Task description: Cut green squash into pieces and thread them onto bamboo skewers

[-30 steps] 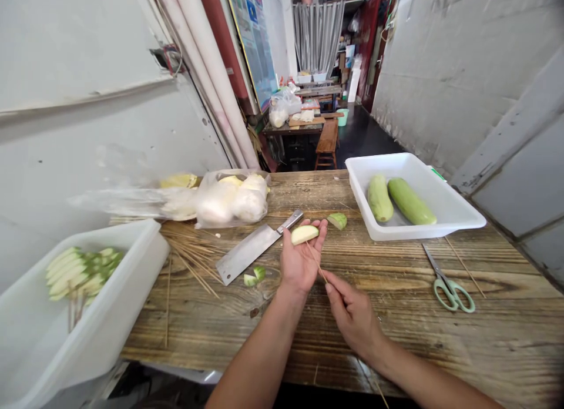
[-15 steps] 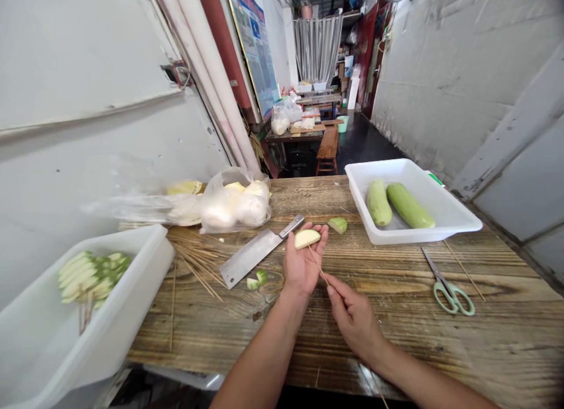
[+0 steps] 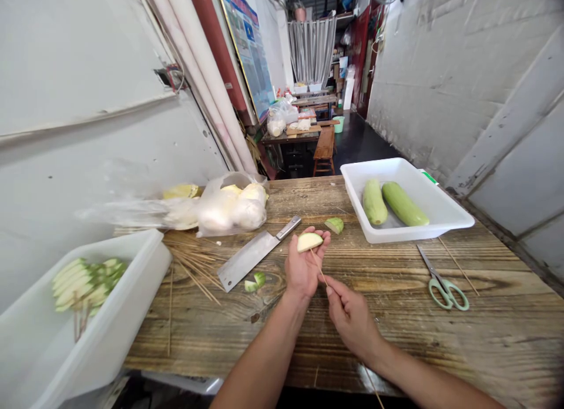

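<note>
My left hand point(image 3: 303, 267) is palm up over the wooden table point(image 3: 396, 315), its fingertips holding a pale zucchini slice point(image 3: 309, 241). My right hand point(image 3: 350, 315) is pinched on a thin bamboo skewer point(image 3: 318, 266) whose tip enters the slice from below. Another green slice point(image 3: 334, 224) lies on the table just beyond my left hand. A cleaver point(image 3: 252, 254) rests to the left of that hand, with small cut ends point(image 3: 255, 281) beside its blade.
A white tray point(image 3: 440, 209) at the right holds two whole zucchini point(image 3: 388, 202). Green scissors point(image 3: 445, 282) lie in front of it. Loose skewers point(image 3: 194, 262) and a plastic bag point(image 3: 229, 206) sit at the left. A white tub point(image 3: 145, 280) holds skewered slices point(image 3: 86, 274).
The hands stay together on the slice and skewer; the skewer looks pushed slightly further in. The camera has shifted a little.
</note>
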### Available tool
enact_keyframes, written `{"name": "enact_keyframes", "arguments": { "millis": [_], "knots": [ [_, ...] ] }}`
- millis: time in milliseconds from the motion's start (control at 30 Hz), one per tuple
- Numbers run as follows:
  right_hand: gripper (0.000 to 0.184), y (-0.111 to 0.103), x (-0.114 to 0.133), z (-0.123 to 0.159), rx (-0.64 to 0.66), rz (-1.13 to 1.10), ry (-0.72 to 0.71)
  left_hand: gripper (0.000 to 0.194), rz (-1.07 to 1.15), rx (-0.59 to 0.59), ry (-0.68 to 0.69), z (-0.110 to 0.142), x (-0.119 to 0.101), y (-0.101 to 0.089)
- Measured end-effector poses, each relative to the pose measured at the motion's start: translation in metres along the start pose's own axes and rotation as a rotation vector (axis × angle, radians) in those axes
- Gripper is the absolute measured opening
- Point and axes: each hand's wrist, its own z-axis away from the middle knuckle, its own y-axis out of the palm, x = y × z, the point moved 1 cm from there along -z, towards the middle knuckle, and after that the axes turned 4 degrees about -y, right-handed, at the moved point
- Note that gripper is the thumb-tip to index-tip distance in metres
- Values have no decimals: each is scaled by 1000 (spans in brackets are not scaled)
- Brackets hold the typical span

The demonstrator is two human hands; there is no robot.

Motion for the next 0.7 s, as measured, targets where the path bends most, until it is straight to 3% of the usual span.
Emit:
{"name": "enact_keyframes", "arguments": {
  "millis": [700],
  "knots": [
    [37, -4, -2, 0, 0, -43, 61, 29, -33, -42, -63, 3, 13, -3]
  ]
}}
